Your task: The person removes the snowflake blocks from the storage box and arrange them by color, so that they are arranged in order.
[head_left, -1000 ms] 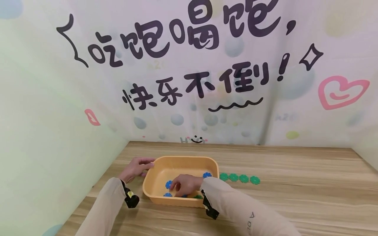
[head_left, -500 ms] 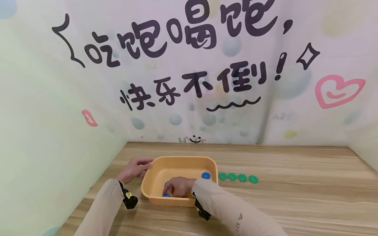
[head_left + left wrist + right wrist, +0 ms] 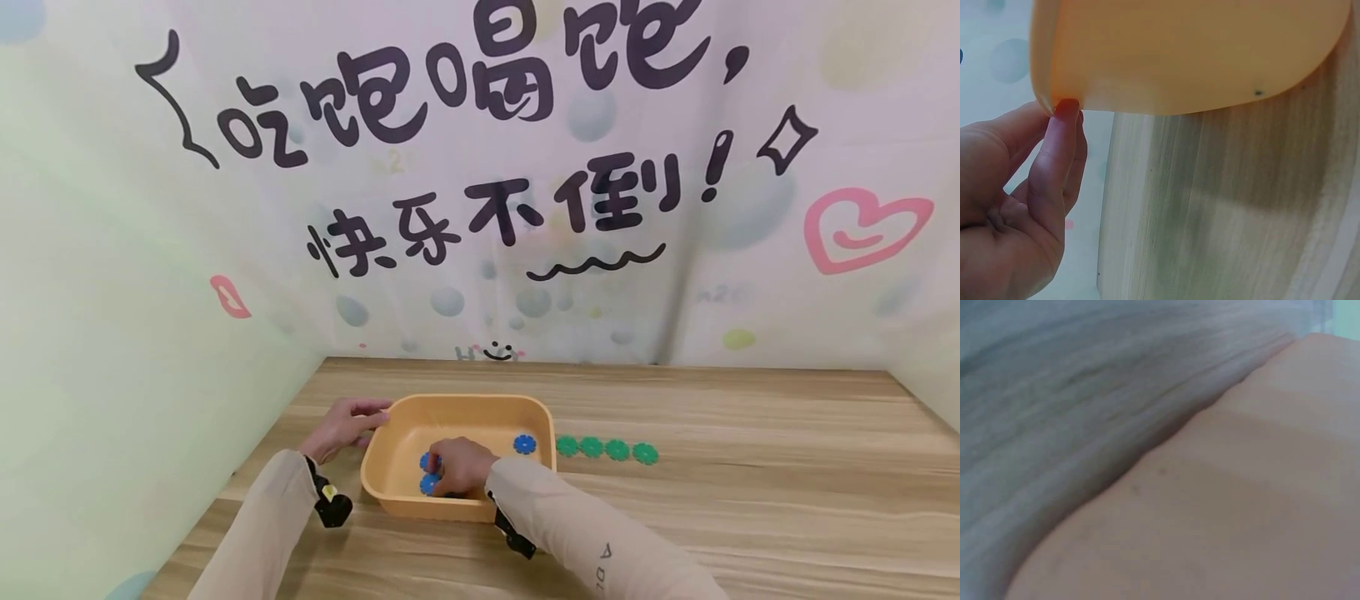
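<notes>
A yellow-orange plastic basin (image 3: 480, 407) stands on the table. My left hand (image 3: 339, 428) grips its left rim, and in the left wrist view the thumb and fingers (image 3: 1060, 147) pinch the basin wall (image 3: 1179, 56). Inside the basin, my right hand (image 3: 467, 465) has its fingers curled at the left part, the thumb and index finger at a blue snowflake disc (image 3: 429, 485). A second blue snowflake disc (image 3: 427, 461) lies right behind, partly covered by the index finger. Another blue disc (image 3: 524, 444) lies at the right of the basin. The right wrist view shows mostly blurred skin.
A row of several green snowflake discs (image 3: 617, 450) runs along the wooden table (image 3: 750, 500) to the right of the basin. A printed cloth wall (image 3: 495, 308) closes off the back, with another at the left.
My right hand has moved left within the basin, then slightly back. The nearer blue disc has shifted a little away from the front wall. My left hand has stayed on the rim.
</notes>
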A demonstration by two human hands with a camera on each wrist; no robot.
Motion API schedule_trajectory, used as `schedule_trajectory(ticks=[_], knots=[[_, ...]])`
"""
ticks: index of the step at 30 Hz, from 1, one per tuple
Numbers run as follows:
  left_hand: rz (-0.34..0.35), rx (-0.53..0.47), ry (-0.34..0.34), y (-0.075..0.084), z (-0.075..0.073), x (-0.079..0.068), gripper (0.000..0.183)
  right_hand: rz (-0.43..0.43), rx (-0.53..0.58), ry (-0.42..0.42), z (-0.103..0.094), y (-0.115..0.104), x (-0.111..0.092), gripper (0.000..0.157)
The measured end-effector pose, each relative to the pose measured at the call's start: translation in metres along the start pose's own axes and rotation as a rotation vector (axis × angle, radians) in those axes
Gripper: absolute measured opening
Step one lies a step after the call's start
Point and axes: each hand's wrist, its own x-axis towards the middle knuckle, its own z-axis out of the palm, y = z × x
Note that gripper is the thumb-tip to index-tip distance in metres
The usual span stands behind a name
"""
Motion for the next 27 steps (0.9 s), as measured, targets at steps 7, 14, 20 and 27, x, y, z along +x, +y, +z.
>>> schedule_trajectory(ticks=[7, 14, 20, 27], knots=[[-0.014, -0.006, 0.005, 0.0, 0.001, 0.002, 0.039, 0.008, 0.154, -0.06, -0.014, 0.014, -0.006, 0.013], [-0.013, 0.005, 0.008, -0.001, 0.0, 0.002, 0.04, 0.087, 0.2, -0.188, -0.032, 0.032, -0.023, 0.018], [-0.021, 0.018, 0.011, 0.001, 0.001, -0.001, 0.04, 0.059, 0.16, -0.188, -0.027, 0.032, -0.036, 0.024], [-0.01, -0.005, -0.002, 0.002, 0.003, -0.001, 0.039, 0.073, 0.048, -0.116, -0.019, 0.028, -0.042, 0.035]])
